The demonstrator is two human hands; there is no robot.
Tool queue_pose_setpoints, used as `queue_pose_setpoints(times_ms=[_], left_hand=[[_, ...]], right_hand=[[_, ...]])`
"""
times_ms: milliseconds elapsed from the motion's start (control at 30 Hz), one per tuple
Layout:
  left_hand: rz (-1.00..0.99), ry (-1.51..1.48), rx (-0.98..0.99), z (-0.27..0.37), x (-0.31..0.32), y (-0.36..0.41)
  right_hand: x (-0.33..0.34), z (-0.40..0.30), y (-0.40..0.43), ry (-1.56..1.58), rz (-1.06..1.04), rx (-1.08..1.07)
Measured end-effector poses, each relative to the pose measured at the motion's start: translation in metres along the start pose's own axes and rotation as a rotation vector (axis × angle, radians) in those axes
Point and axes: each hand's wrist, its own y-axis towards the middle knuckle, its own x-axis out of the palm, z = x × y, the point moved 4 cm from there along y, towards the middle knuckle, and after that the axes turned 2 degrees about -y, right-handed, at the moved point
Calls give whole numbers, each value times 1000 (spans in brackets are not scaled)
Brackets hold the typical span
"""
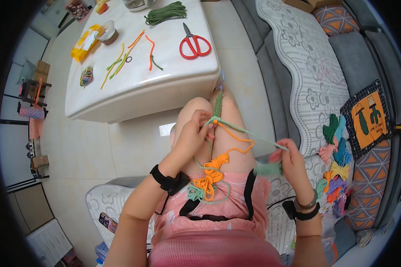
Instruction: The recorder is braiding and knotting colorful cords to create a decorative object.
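A braided green cord strip hangs down over my thighs from a hook at the table corner. At its lower end my left hand pinches a mint green cord close to the knot. My right hand grips another mint green cord, drawn taut out to the right. Below that hand a blurred mint green bundle dangles. Orange cord runs loosely from the knot to an orange hank in my lap, with a mint green coil beside it.
On the white table lie red-handled scissors, a dark green cord hank, cut cord pieces, a bag of small coloured rings and a yellow packet. Coloured hanks rest on the sofa at right. A phone lies at left.
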Motion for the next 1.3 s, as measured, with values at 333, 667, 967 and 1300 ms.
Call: queue_pose_setpoints(times_ms=[333, 667, 967, 1300], left_hand=[[-99, -243, -304, -26, -5, 12], [-181, -388, -375, -23, -7, 13], [-198, -409, -326, -25, -7, 13], [-204, -465, -379, -16, -10, 13]], right_hand=[[57, -40, 36, -156, -81, -368], [116, -41, 90, 162, -186, -368], [114, -38, 85, 66, -133, -438], [70, 7, 69, -290, -122, -532]])
